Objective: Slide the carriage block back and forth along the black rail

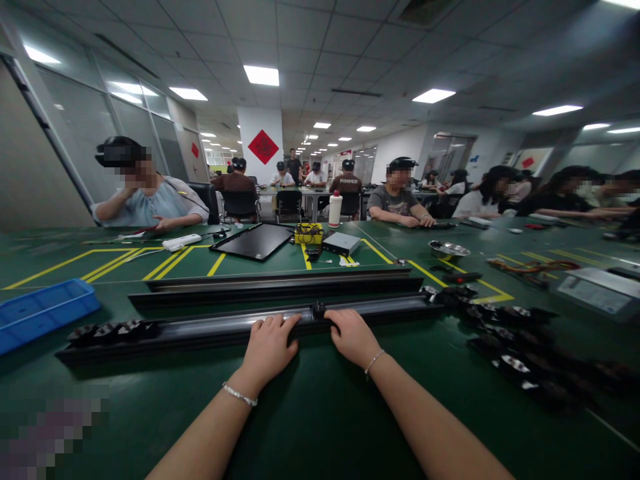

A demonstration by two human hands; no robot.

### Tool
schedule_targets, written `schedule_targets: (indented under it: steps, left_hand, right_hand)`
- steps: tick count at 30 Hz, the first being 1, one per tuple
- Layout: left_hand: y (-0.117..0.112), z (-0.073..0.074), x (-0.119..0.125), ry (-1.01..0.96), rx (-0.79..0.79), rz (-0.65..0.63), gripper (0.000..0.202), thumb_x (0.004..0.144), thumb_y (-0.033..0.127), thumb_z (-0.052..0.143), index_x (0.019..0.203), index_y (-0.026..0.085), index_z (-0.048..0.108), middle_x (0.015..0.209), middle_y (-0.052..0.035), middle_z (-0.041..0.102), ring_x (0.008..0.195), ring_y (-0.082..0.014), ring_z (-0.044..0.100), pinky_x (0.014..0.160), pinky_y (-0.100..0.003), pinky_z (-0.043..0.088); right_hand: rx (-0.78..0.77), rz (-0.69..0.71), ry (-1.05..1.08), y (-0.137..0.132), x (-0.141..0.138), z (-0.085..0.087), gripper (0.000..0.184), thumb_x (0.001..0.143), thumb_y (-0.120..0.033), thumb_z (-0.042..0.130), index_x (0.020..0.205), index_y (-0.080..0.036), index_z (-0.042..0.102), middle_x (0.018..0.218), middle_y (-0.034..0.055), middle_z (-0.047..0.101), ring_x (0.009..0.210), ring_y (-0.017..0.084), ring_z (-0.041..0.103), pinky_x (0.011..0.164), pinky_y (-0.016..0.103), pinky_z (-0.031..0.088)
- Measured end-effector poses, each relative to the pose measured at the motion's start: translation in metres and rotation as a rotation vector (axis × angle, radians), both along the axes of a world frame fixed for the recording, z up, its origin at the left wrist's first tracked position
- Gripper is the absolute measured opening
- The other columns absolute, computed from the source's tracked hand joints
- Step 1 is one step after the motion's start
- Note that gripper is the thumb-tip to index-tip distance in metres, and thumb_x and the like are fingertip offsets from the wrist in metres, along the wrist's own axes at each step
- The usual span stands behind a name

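A long black rail (215, 327) with a shiny inner channel lies across the green table in front of me. My left hand (270, 350) grips it left of the middle, fingers over its far edge and thumb pointing right. In the channel sits a small black part (319, 309), between my two hands. My right hand (354, 339) is closed at that part's right side, its curled fingertips partly hidden. Several black pieces with white-and-silver tops (117, 330) are at the rail's left end. Behind it lie more dark rails (280, 285).
A blue tray (47, 310) is at the left. Many loose black pieces (520, 363) spread over the right side. Farther back are a black panel (254, 240), a grey drive box (341, 243), a metal bowl (449, 250) and a white bottle (335, 211). Several people sit across the table.
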State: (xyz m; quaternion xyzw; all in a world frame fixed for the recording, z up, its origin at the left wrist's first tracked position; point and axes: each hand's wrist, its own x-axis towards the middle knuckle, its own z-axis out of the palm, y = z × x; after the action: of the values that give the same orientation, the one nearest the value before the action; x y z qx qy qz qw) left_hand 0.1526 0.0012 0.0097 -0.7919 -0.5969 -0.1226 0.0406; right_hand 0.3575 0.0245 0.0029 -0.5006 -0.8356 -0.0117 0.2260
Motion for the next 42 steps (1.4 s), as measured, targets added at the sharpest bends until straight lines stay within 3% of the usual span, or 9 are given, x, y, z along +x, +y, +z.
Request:
schedule_targets:
  steps: [12,18,42]
  left_hand:
    - [-0.0019,0.0048,0.0012,0.006,-0.013,0.004,0.049,0.077,0.032,0.044,0.125,0.033,0.039,0.109,-0.0037,0.055,0.103,-0.0208,0.046,0.090,-0.037,0.028]
    - [-0.0017,0.0039,0.0003,0.000,0.000,-0.007,0.048,0.077,0.034,0.044,0.124,0.033,0.040,0.108,-0.0035,0.055,0.102,-0.0207,0.046,0.089,-0.037,0.028]
    - [0.0009,-0.0006,-0.0022,-0.007,0.040,-0.030,0.049,0.076,0.034,0.045,0.124,0.033,0.039,0.104,-0.0032,0.056,0.100,-0.0207,0.048,0.088,-0.037,0.028]
  right_hand:
    - [0.003,-0.015,-0.042,-0.0019,-0.0006,0.0029,0.031,0.075,-0.013,0.045,0.104,-0.021,0.055,0.095,0.0029,0.062,0.089,0.016,0.052,0.086,0.028,0.032]
    - [0.013,-0.064,-0.041,-0.0010,0.0030,0.0013,0.028,0.076,-0.017,0.046,0.101,-0.024,0.056,0.091,0.0016,0.063,0.089,0.016,0.053,0.094,0.034,0.025]
    - [0.022,-0.110,-0.041,-0.0014,0.0056,0.0056,0.022,0.075,-0.019,0.047,0.094,-0.023,0.056,0.083,0.0003,0.064,0.080,0.015,0.054,0.089,0.031,0.028]
